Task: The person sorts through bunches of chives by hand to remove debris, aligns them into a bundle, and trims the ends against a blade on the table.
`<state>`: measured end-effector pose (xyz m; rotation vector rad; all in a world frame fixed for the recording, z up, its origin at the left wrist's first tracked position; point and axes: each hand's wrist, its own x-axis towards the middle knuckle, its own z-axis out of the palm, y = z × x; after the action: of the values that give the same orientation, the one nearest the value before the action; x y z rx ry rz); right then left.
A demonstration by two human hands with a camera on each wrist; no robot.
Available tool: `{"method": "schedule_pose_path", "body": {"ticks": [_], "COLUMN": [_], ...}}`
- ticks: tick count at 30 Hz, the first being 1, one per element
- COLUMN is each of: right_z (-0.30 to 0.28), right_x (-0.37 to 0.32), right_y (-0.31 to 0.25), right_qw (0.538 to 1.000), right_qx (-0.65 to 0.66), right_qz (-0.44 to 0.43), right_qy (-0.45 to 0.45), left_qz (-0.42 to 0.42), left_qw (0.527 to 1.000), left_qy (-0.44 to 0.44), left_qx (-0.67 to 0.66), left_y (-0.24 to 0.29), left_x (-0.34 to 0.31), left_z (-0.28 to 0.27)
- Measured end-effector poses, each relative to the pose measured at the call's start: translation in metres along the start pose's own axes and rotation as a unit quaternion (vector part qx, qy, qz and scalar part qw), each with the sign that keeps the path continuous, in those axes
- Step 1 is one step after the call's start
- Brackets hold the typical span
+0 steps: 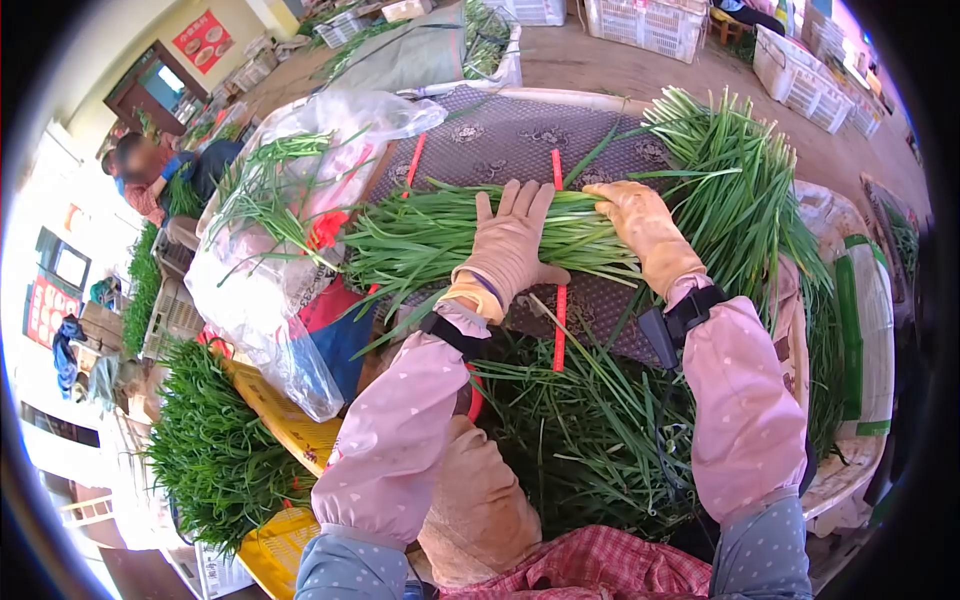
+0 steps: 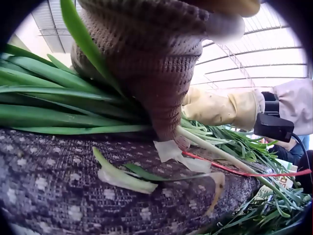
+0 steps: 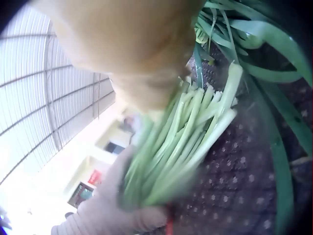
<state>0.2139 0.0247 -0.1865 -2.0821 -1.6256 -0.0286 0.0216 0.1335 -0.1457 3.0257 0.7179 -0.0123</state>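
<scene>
Green leaves (image 1: 415,232) look light, soft, easily bruised; I'd hold the firmer stems (image 1: 597,245). Left hand (image 1: 508,240) lies across, fingers spread; right hand (image 1: 648,235) touches stems, grip unclear.

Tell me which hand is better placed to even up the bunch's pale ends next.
Probably the right hand: it is already at the pale ends. The left hand lies spread across the bunch, farther from them.
</scene>
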Motion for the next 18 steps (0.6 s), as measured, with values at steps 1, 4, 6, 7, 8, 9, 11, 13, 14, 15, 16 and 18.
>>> {"method": "schedule_pose_path", "body": {"ticks": [1,4,6,7,8,9,11,13,14,15,16,18], "right_z": [0.001,0.006,0.003,-0.004,-0.003,-0.008,-0.023,-0.038,-0.042,-0.040,-0.038,-0.032], "right_x": [-0.004,-0.012,-0.011,-0.009,-0.013,-0.016,-0.031,-0.069,-0.087,-0.105,-0.123,-0.144], "right_y": [0.002,0.004,0.002,-0.001,-0.010,-0.023,-0.051,-0.087,-0.112,-0.127,-0.140,-0.163], "right_qw": [0.999,0.990,0.996,0.999,0.988,0.974,0.951,0.975,0.969,0.955,0.946,0.895], "right_qx": [0.043,0.115,0.068,0.012,-0.137,-0.162,-0.181,0.018,0.144,0.274,0.321,0.432], "right_qz": [0.006,0.033,0.012,0.041,0.053,0.046,0.037,-0.027,-0.034,-0.006,0.010,0.082], "right_qy": [0.033,0.069,0.049,0.001,0.051,0.151,0.246,0.218,0.198,0.117,0.054,-0.078], "left_qz": [0.003,0.007,0.015,0.016,0.016,0.022,0.025,0.043,0.065,0.062,0.062,0.157], "left_qw": [1.000,1.000,0.999,0.999,0.999,0.999,0.997,0.968,0.906,0.839,0.842,0.488], "left_qy": [0.005,0.021,0.029,0.024,0.023,0.007,-0.015,0.024,0.069,0.066,0.069,0.152], "left_qx": [0.003,-0.004,-0.035,-0.040,-0.039,-0.045,-0.073,-0.248,-0.413,-0.537,-0.532,-0.845], "left_y": [0.000,-0.006,-0.008,-0.009,-0.010,-0.011,-0.014,-0.034,-0.041,-0.031,-0.032,-0.031], "left_x": [0.000,0.000,-0.001,0.000,0.001,0.001,0.000,0.004,0.005,-0.006,-0.008,-0.009], "left_z": [-0.001,0.007,0.012,0.013,0.012,0.009,0.000,-0.003,-0.008,-0.032,-0.037,-0.044]}}
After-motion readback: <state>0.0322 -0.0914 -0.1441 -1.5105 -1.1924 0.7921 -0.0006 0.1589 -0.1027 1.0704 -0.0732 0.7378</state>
